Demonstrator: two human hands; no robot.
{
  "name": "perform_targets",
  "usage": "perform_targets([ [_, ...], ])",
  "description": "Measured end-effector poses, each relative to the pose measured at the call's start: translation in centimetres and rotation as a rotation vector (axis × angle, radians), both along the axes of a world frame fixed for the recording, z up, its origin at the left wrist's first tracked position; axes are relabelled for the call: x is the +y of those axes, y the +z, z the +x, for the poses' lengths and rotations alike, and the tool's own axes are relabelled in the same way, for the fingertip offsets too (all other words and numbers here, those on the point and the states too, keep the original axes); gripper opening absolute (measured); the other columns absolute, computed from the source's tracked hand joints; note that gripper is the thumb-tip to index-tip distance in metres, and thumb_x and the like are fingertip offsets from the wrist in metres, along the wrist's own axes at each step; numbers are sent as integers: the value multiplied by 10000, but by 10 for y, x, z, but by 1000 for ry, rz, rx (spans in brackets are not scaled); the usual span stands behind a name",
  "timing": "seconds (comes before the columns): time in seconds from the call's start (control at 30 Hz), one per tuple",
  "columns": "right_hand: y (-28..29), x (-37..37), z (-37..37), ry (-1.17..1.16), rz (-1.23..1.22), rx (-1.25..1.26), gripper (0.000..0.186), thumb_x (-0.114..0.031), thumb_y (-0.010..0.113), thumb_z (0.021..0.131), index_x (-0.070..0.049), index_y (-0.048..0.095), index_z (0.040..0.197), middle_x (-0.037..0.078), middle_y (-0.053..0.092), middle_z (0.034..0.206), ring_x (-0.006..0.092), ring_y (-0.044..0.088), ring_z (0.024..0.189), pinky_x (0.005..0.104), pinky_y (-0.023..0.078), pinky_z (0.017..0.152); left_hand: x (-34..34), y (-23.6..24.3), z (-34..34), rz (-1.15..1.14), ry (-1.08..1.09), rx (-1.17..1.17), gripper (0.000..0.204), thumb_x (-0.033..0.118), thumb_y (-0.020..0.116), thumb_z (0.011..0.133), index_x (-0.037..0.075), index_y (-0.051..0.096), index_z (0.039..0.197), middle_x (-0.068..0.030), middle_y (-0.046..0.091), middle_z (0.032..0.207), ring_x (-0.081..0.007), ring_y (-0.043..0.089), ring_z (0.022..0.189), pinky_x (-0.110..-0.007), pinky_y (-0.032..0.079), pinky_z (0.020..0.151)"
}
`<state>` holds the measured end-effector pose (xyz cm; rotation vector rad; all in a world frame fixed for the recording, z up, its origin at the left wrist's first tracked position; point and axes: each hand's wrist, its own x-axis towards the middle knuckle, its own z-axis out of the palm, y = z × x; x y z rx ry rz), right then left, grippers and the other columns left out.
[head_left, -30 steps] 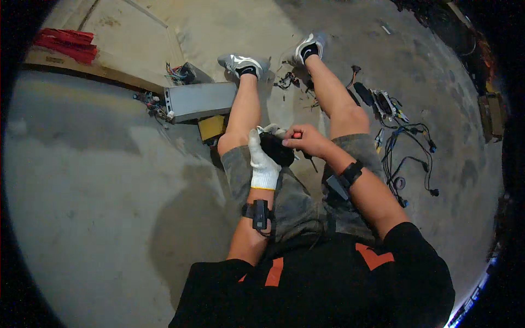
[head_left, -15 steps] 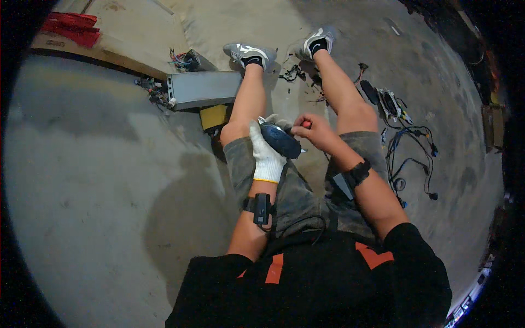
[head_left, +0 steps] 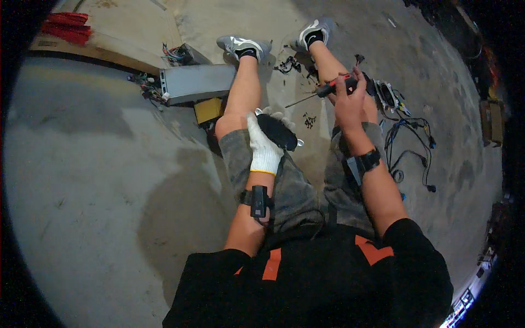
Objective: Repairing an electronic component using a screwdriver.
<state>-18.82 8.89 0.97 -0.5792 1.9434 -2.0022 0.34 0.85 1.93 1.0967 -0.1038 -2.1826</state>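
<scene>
My left hand (head_left: 264,148), in a white knit glove, is closed around a dark oval part with silver metal tabs (head_left: 278,132) at its ends, above my left thigh. My bare right hand (head_left: 350,101) is raised over my right knee and grips a screwdriver (head_left: 334,87) with a red and black handle. The screwdriver's long thin shaft points left, and its tip is apart from the oval part. What the gloved fingers do beneath the part is hidden.
Left of my left leg lies a grey metal box (head_left: 198,83) with a yellow block (head_left: 208,111) beside it. Small dark screws (head_left: 309,120) are scattered between my legs. Wiring harnesses (head_left: 407,143) lie on the right, and a cardboard box (head_left: 491,123) stands farther right.
My right hand has moved up and to the right, drawing the screwdriver away from the oval part. The part has turned in my left hand, showing its flat dark face.
</scene>
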Motion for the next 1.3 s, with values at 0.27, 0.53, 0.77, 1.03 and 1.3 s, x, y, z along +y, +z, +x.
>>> perform_targets([
  [0.27,7,1,7,27,-42,88,529,-280,602,982,3,378,1368,110,573,1126,175,612,962,305,535,832,-4,-20,8,-43,-61,46,531,626,402,952,120,515,1065,-99,628,844,-296,607,696,-492,539,625],
  [0.53,26,0,17,103,-83,78,510,-251,618,974,13,400,1351,93,585,1076,155,624,920,285,514,843,-2,-16,5,-115,-127,-94,588,640,391,940,91,545,1082,-126,629,896,-311,606,782,-493,538,696],
  [0.77,4,-3,10,164,-116,74,491,-195,604,980,5,373,1364,101,577,1026,187,673,846,312,544,805,-2,-8,1,-82,-132,-139,604,647,398,937,82,557,1081,-130,633,911,-322,615,815,-483,531,707],
  [1.03,13,-2,16,229,-86,68,464,-195,599,975,8,416,1350,123,583,1085,198,665,913,319,530,838,-1,-11,-1,-64,-160,-199,610,659,409,932,87,549,1092,-120,613,927,-306,593,809,-477,518,707],
  [1.3,18,-3,18,423,-180,-48,499,-177,606,961,20,441,1388,125,586,1243,187,601,1089,325,462,962,-4,-29,5,-77,-201,-302,600,676,472,900,108,570,1067,-83,605,942,-252,579,832,-450,511,719],
])
